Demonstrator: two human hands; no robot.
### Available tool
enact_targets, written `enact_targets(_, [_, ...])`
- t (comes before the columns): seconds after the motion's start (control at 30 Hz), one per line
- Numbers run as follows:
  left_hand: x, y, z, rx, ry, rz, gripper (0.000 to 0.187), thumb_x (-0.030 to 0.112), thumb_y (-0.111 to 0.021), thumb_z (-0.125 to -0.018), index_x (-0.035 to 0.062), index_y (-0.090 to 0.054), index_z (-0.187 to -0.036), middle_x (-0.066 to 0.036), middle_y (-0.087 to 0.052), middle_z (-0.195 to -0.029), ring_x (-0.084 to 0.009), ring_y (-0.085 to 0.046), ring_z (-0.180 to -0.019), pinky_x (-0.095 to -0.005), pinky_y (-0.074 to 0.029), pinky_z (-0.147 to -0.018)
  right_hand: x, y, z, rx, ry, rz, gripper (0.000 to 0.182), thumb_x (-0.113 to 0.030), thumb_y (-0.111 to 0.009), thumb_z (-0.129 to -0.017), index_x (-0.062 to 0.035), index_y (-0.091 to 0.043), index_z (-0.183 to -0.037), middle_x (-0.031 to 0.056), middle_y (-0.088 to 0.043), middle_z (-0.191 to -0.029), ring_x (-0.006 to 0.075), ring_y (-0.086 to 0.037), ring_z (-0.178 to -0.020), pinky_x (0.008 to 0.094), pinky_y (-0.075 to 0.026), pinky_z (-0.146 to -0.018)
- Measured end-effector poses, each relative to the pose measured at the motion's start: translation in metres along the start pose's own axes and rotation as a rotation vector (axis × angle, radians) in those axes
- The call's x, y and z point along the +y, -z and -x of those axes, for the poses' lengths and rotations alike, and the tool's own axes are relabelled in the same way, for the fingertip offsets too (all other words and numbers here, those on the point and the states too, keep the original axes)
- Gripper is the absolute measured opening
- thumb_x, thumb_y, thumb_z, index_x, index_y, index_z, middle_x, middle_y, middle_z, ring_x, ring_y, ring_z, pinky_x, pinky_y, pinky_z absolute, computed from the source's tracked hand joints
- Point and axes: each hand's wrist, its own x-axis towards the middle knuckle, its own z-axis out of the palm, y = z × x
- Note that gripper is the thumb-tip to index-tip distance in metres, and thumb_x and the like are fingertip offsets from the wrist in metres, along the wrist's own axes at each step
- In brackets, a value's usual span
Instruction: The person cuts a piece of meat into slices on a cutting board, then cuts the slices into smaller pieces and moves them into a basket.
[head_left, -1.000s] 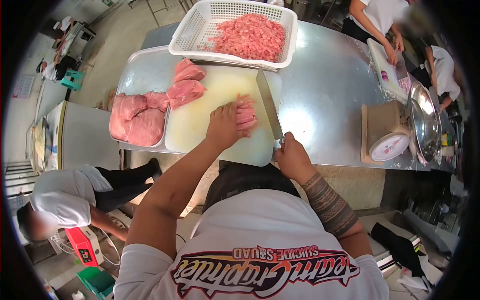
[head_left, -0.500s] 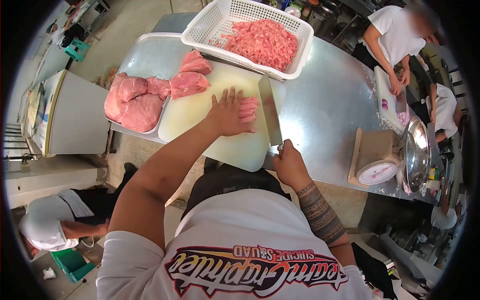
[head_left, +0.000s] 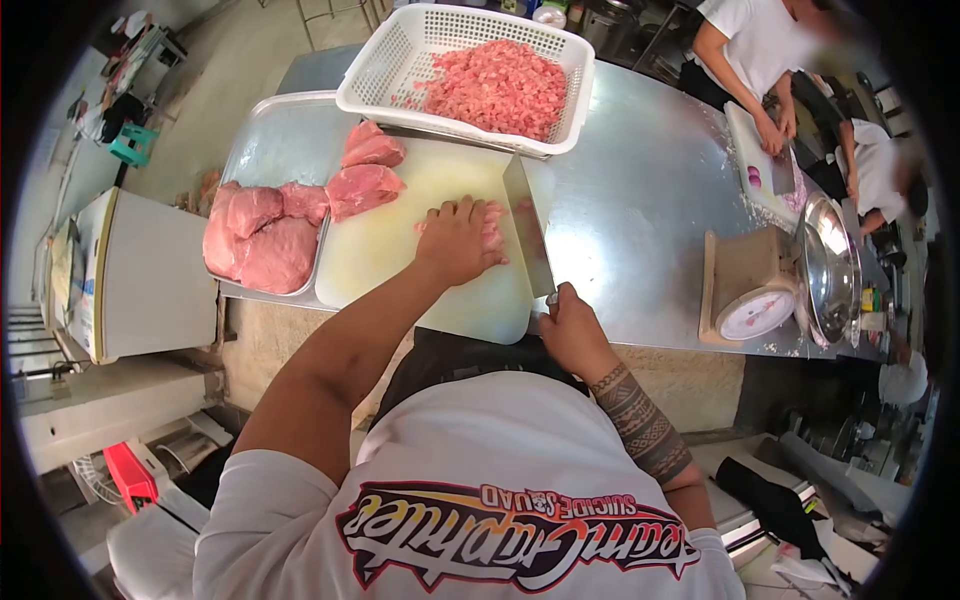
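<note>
Strips of pink meat lie on a pale cutting board, under and beside my left hand, whose fingers are drawn together over them. My right hand is wrapped round the handle of a wide cleaver. The blade stands on the board just right of the meat, apart from it. Two larger meat chunks rest at the board's upper left edge. Big raw pieces fill the near part of a metal tray at the left.
Behind the board, a white perforated basket holds diced meat. On the metal table to the right stand a scale and a steel bowl. Farther right, a person works at another board.
My left hand's spread fingers have drawn together over the meat. The view has shifted somewhat; the cleaver remains in my right hand beside the meat.
</note>
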Motion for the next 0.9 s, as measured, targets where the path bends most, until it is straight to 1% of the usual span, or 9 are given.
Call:
enact_targets(0.07, [0.001,-0.003,0.002,0.023,-0.006,-0.031,0.105,0.076,-0.073,-0.081,0.0030,-0.047,-0.153,-0.024,-0.054,-0.148,-0.0424,-0.059,-0.126,-0.0600,-0.047,-0.104,0.003,-0.003,0.004,0.007,0.004,0.004,0.029,-0.014,-0.063,-0.094,0.0070,-0.051,-0.110,0.0296,-0.072,-0.095,0.0489,-0.071,-0.095,0.0555,-0.057,-0.085])
enact_targets(0.17, [0.003,0.015,0.003,-0.061,-0.013,0.016,0.105,0.076,-0.071,-0.083,0.0010,-0.047,-0.152,-0.025,-0.053,-0.149,-0.0433,-0.056,-0.130,-0.0609,-0.045,-0.106,0.003,-0.001,0.005,0.015,-0.032,0.036,0.028,-0.014,-0.063,-0.094,0.0064,-0.051,-0.109,0.0303,-0.072,-0.096,0.0491,-0.070,-0.096,0.0563,-0.057,-0.085])
enact_targets(0.27, [0.003,-0.017,0.010,0.337,-0.032,-0.161,0.102,0.074,-0.068,-0.086,-0.0019,-0.047,-0.151,-0.025,-0.053,-0.149,-0.0434,-0.054,-0.133,-0.0611,-0.043,-0.107,0.011,0.001,0.006,0.011,-0.004,0.046,0.027,-0.016,-0.063,-0.097,0.0059,-0.052,-0.108,0.0313,-0.072,-0.096,0.0496,-0.071,-0.096,0.0566,-0.057,-0.084])
enact_targets(0.37, [0.015,-0.024,0.009,0.440,0.045,-0.136,0.101,0.074,-0.063,-0.091,-0.0033,-0.043,-0.154,-0.025,-0.052,-0.150,-0.0439,-0.049,-0.138,-0.0634,-0.037,-0.113,0.004,0.003,0.007,0.010,-0.023,0.007,0.028,-0.020,-0.062,-0.102,0.0057,-0.052,-0.107,0.0312,-0.072,-0.094,0.0503,-0.070,-0.094,0.0572,-0.056,-0.083])
enact_targets(0.47, [0.012,-0.037,0.002,0.236,0.084,-0.053,0.095,0.070,-0.059,-0.096,-0.0024,-0.042,-0.155,-0.025,-0.051,-0.152,-0.0437,-0.049,-0.140,-0.0637,-0.034,-0.115,0.006,-0.001,0.005,0.030,0.011,0.070,0.029,-0.023,-0.060,-0.105,0.0049,-0.052,-0.108,0.0302,-0.071,-0.091,0.0503,-0.070,-0.092,0.0575,-0.056,-0.083])
enact_targets(0.57, [0.018,-0.017,0.003,0.126,0.103,-0.010,0.089,0.067,-0.059,-0.097,-0.0004,-0.045,-0.153,-0.023,-0.054,-0.149,-0.0421,-0.051,-0.136,-0.0609,-0.035,-0.113,0.008,-0.003,0.005,0.040,0.042,0.110,0.030,-0.024,-0.059,-0.105,0.0042,-0.051,-0.110,0.0297,-0.071,-0.089,0.0497,-0.071,-0.091,0.0578,-0.056,-0.082])
enact_targets(0.67, [0.018,-0.020,0.006,0.305,0.074,-0.085,0.075,0.059,-0.062,-0.097,0.0021,-0.055,-0.144,-0.020,-0.058,-0.142,-0.0394,-0.055,-0.128,-0.0570,-0.041,-0.104,0.009,-0.004,0.006,0.018,0.007,0.141,0.029,-0.024,-0.058,-0.105,0.0034,-0.050,-0.111,0.0301,-0.071,-0.090,0.0490,-0.071,-0.090,0.0576,-0.057,-0.081])
enact_targets(0.77, [0.004,-0.024,-0.015,0.314,0.103,0.072,0.057,0.048,-0.064,-0.097,0.0048,-0.061,-0.135,-0.015,-0.060,-0.135,-0.0371,-0.058,-0.121,-0.0566,-0.045,-0.100,0.011,-0.005,0.008,0.066,0.032,0.164,0.028,-0.024,-0.058,-0.104,0.0030,-0.051,-0.110,0.0298,-0.071,-0.088,0.0490,-0.071,-0.086,0.0576,-0.057,-0.079])
enact_targets(0.9, [0.011,-0.021,-0.025,0.131,0.123,0.046,0.042,0.034,-0.063,-0.096,0.0083,-0.065,-0.129,-0.011,-0.062,-0.128,-0.0357,-0.060,-0.116,-0.0559,-0.048,-0.096,-0.007,0.011,0.032,0.047,0.001,0.228,0.027,-0.022,-0.058,-0.104,0.0028,-0.051,-0.109,0.0285,-0.071,-0.084,0.0487,-0.071,-0.081,0.0580,-0.057,-0.075])
